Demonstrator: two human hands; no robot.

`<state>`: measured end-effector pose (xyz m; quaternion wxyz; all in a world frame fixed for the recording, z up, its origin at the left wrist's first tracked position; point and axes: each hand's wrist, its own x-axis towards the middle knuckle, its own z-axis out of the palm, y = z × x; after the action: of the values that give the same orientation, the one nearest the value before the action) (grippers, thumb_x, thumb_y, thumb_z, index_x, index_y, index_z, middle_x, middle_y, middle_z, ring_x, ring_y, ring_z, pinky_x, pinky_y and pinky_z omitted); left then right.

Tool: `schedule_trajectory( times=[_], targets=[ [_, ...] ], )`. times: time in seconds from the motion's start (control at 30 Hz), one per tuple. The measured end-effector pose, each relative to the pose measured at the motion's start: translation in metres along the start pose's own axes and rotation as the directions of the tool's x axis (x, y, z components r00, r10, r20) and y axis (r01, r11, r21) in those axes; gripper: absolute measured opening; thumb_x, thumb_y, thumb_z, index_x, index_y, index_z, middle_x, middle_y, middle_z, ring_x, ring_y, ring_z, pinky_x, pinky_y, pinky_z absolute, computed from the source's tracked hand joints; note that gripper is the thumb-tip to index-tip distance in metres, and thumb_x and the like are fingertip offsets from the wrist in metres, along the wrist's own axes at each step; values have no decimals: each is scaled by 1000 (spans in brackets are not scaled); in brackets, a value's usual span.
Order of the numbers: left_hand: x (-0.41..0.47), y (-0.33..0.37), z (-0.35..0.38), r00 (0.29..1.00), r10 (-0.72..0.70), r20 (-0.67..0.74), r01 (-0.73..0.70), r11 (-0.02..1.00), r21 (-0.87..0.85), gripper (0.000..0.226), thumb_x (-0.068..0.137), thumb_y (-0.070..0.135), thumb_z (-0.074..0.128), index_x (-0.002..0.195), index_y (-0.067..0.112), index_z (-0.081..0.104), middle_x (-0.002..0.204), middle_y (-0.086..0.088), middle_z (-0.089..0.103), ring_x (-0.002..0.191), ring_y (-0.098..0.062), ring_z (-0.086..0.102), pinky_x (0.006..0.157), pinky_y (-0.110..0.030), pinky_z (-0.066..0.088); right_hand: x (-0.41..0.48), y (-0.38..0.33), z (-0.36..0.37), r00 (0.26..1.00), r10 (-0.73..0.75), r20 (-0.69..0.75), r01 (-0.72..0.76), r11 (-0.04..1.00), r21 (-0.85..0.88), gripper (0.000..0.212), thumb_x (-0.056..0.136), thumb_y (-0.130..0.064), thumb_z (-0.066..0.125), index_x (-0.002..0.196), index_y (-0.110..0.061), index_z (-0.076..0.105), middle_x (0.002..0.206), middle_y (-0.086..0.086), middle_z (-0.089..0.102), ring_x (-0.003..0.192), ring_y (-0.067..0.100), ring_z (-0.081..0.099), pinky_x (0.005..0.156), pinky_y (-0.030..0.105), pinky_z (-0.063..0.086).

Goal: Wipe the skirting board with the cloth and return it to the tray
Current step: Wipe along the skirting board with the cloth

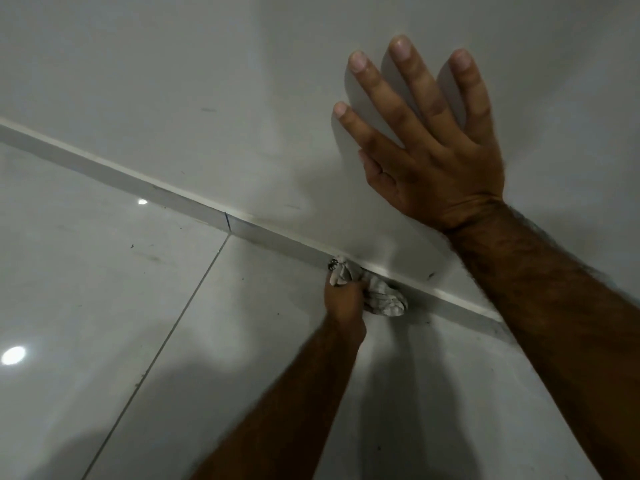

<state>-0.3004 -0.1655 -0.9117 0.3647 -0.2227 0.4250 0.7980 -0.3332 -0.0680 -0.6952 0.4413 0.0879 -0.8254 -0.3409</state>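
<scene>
Skirting board (114,174) edge: L hand (344,299) w/ cloth (381,296)

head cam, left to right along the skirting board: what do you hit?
Bare skirting board → vertical joint line → left hand gripping the crumpled cloth against the board → right forearm crossing in front of the board, its right hand flat on the wall above.

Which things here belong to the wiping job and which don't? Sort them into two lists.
Part of the job:
- cloth, bunched against the board
- skirting board
- left hand, gripping the cloth
The tray is not in view.

Not part of it:
- right hand, spread flat on the wall
- wall
- floor tiles
</scene>
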Motion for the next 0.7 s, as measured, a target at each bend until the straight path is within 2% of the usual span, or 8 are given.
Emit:
schedule_trajectory(
  times=[0.07,0.2,0.3,0.37,0.43,0.5,0.63,0.7],
  targets=[
    [5,5,0,999,-29,-32,28,999,-34,21,100,-5,53,92,5,69,69,-7,75,53,-20,72,55,-38,64,-1,-1,0,1000,-1,7,1,1000,3,40,110,-23,55,149,-24,62,156,5,55,143,31,56,117,54,36],
    [36,65,-40,998,-61,7,61,992,-110,79,105,59,33,55,4,59,38,-8,53,29,-23,54,38,-27,52,-2,0,-1,1000,3,29,-3,1000,10,41,109,-22,55,150,-24,61,158,5,53,145,32,53,119,54,33],
    [64,123,-73,947,114,-301,-123,992,-12,40,107,30,45,113,-4,64,47,0,65,33,-14,62,34,-23,50,-2,1,0,1000,5,28,-5,1000,12,41,109,-22,55,150,-24,61,158,6,53,145,32,53,120,53,30],
    [76,146,-85,892,194,-408,-219,976,-15,32,102,11,53,130,-3,61,81,-12,78,47,-18,70,38,-25,54,-2,0,1,1000,-1,27,0,1000,10,42,108,-22,58,149,-24,61,158,6,53,145,32,53,120,53,32],
    [78,150,-91,889,220,-402,-233,972,16,42,89,-4,62,131,-4,64,116,-24,75,80,-32,77,52,-29,58,-2,1,2,999,-4,36,3,1000,16,43,107,-22,59,149,-24,61,158,7,53,145,32,53,119,54,32],
    [62,146,-90,910,252,-329,-249,967,52,46,83,-8,67,129,-6,65,119,-25,74,99,-40,75,60,-32,61,-2,1,1,999,-4,52,3,1000,14,45,106,-21,59,151,-23,60,160,8,51,146,33,51,120,54,29],
    [26,139,-80,934,316,-164,-305,948,89,36,88,0,72,124,-3,69,93,-11,77,73,-24,78,70,-37,66,-1,3,-4,995,-46,83,48,999,-19,46,109,-21,53,155,-20,54,162,10,47,148,35,49,121,57,26],
    [10,142,-76,944,291,-155,-283,956,76,36,88,8,75,122,-1,70,96,-13,78,79,-24,79,71,-37,65,-1,4,-6,990,-62,125,64,998,-13,48,111,-22,48,159,-19,48,165,12,42,150,36,44,120,60,23]
  ],
)
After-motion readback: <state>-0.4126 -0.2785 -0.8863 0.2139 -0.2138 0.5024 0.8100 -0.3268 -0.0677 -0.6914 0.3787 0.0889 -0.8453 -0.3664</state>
